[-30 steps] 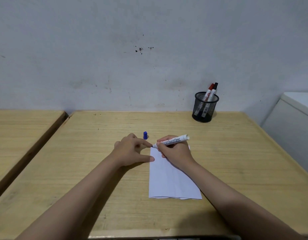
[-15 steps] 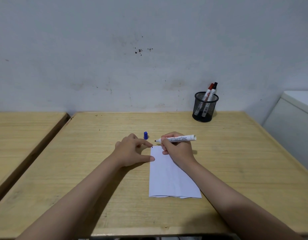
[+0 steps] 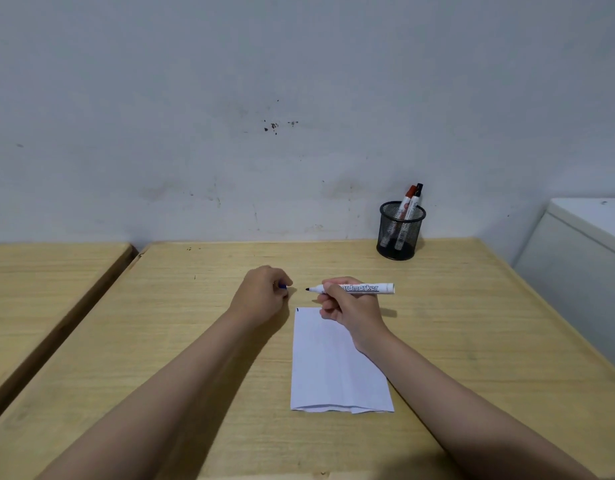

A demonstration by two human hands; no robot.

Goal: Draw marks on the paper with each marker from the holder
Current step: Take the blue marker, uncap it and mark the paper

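Note:
A folded white paper (image 3: 337,368) lies on the wooden desk (image 3: 455,323), with a short dark mark (image 3: 297,309) at its far left corner. My right hand (image 3: 347,304) holds an uncapped white marker (image 3: 361,288) level above the paper's far edge, its tip pointing left. My left hand (image 3: 263,292) is just left of that tip, fingers closed on the blue cap (image 3: 283,286), which is mostly hidden. A black mesh holder (image 3: 399,233) at the back right of the desk contains a red-capped marker (image 3: 408,195) and a black-capped marker (image 3: 417,194).
A second wooden desk (image 3: 39,271) stands to the left across a narrow gap. A white cabinet (image 3: 583,258) is at the right edge. A grey wall runs right behind the desks.
My right hand lifted the marker tip off the paper and turned it level. My left hand left the paper's corner, moved back and closed on the blue cap that stood on the desk.

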